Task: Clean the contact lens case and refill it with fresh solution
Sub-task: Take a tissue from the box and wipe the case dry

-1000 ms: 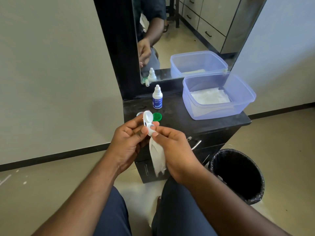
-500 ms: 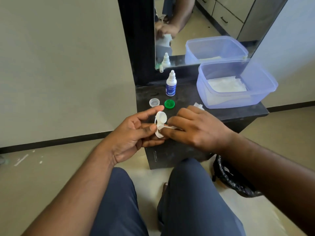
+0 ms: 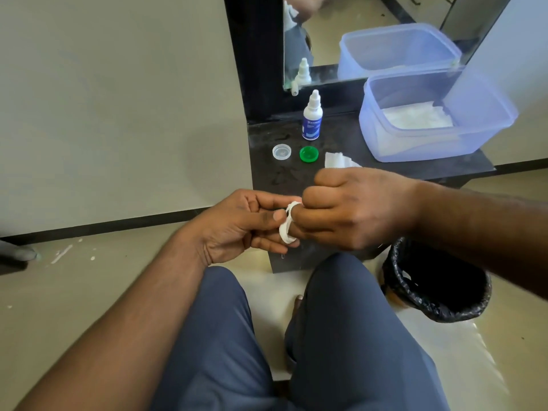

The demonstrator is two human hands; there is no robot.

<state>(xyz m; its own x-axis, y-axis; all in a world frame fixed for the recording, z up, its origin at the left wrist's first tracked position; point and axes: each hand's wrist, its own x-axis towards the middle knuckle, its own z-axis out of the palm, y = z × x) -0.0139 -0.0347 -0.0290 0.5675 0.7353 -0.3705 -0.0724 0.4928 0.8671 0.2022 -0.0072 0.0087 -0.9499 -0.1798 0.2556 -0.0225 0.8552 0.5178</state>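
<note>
My left hand (image 3: 237, 225) pinches the white contact lens case (image 3: 287, 223) between thumb and fingers, in front of the dark table. My right hand (image 3: 353, 209) is curled around a white tissue (image 3: 338, 160), with a fingertip pressed into one well of the case. Only the tissue's top corner shows above my knuckles. On the table lie a clear cap (image 3: 281, 151) and a green cap (image 3: 308, 153), both loose. Behind them stands the small white and blue solution bottle (image 3: 312, 120), upright, with its nozzle cap on.
A blue plastic tub (image 3: 480, 134) holding white tissues sits at the table's right end, under a mirror (image 3: 370, 31). A black-lined bin (image 3: 439, 289) stands on the floor right of my knees. The dark table (image 3: 272, 179) ends just beyond my hands.
The tissue that hung below my right hand is now bunched inside it. My right hand has turned over and its finger pushes into the case. The view has tilted down.
</note>
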